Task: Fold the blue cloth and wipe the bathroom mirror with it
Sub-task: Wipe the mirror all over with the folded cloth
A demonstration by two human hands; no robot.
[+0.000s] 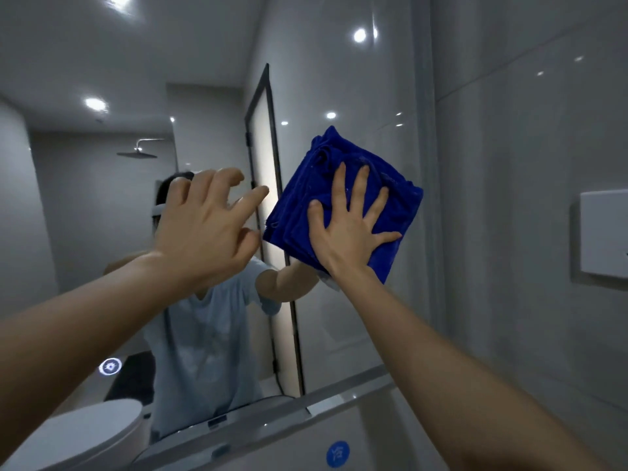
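Note:
The folded blue cloth [346, 185] lies flat against the bathroom mirror [339, 317], near the mirror's right edge. My right hand [350, 229] presses on it with fingers spread and straight. My left hand [207, 226] hovers in front of the glass just left of the cloth, fingers loosely curled and holding nothing. Its fingertips are close to the cloth's left edge but apart from it. The mirror reflects a person in a light blue shirt, a shower head and a frosted door.
A white wall box [603, 232] hangs on the grey tiled wall to the right. Below the mirror runs a metal ledge [289, 407]. A round blue sticker [338, 453] sits on the surface under it. A lit round icon [110, 366] glows on the mirror at lower left.

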